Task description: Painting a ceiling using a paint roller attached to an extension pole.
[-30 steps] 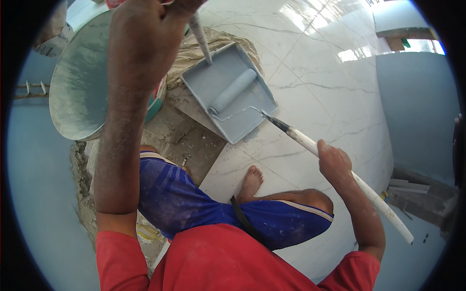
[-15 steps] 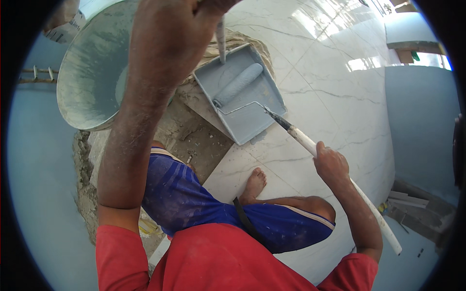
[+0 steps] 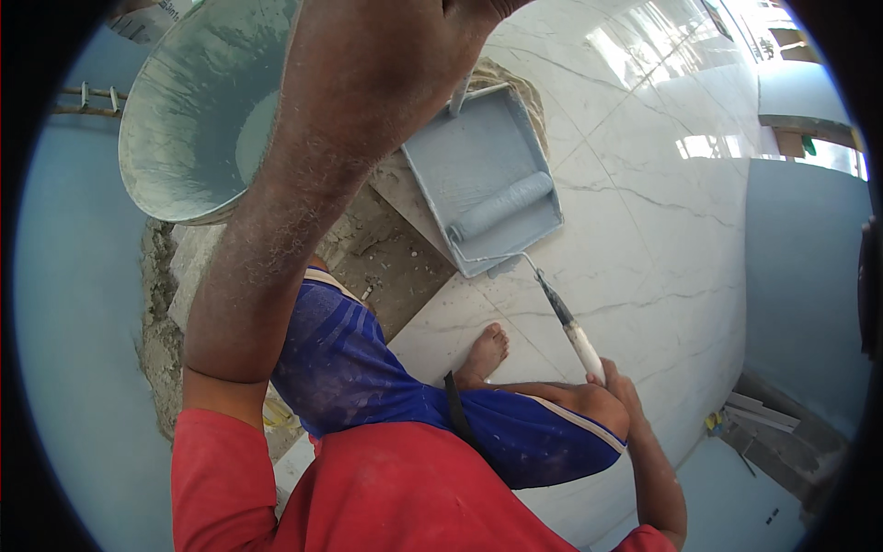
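My right hand (image 3: 616, 386), low at the right beside my knee, is closed round the long white pole (image 3: 579, 340) of a paint roller (image 3: 504, 202). The roller's sleeve lies in the lower part of a grey-blue tray (image 3: 469, 138), coated in paint. My left hand (image 3: 432, 37) is raised at the top edge over the tray's upper end; its fingers are cut off or hidden. Behind it a pale stick (image 3: 460, 99) reaches down to the tray's top edge. My left forearm crosses in front of a large bucket (image 3: 175, 120) with pale paint inside.
Crumpled cloth (image 3: 515, 78) lies under the tray. Rough broken screed (image 3: 386, 248) borders marble-like tiles (image 3: 644, 239) and my bare foot. Blue walls (image 3: 791, 267) stand on both sides, with rungs (image 3: 87, 99) at the left and offcuts (image 3: 763, 414) at the lower right.
My right hand has moved down, swinging the pole steeper, and the roller has slid toward the tray's lower end. My left hand has shifted right. The whole view has shifted somewhat.
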Demonstrator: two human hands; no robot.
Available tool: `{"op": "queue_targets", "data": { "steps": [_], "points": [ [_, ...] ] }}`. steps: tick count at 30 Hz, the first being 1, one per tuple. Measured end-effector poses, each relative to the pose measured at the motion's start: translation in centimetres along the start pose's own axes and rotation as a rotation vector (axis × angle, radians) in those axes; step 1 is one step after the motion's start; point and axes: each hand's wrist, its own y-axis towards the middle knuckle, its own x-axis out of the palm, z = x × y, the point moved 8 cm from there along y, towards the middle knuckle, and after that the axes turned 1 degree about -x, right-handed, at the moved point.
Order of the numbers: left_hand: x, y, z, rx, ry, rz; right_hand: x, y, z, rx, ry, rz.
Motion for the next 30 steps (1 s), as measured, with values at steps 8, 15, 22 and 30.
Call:
{"op": "queue_targets", "data": {
  "steps": [8,15,22,30],
  "points": [
    [-0.2,0.4,0.6,0.114,-0.168,-0.132,4.0,4.2,-2.9,0.039,-0.054,-0.002],
    [0.2,0.1,-2.3,-0.074,-0.269,-0.016,2.7,2.0,-0.4,0.033,-0.030,-0.083],
    [0.2,0.2,-0.7,-0.145,-0.211,-0.071,1.6,5.5,-3.3,-0.051,-0.048,-0.006],
    [-1.6,0.3,-1.0,-0.074,-0.428,-0.048,-0.4,5.2,-4.2,-0.014,0.176,0.060]
  ]
}}
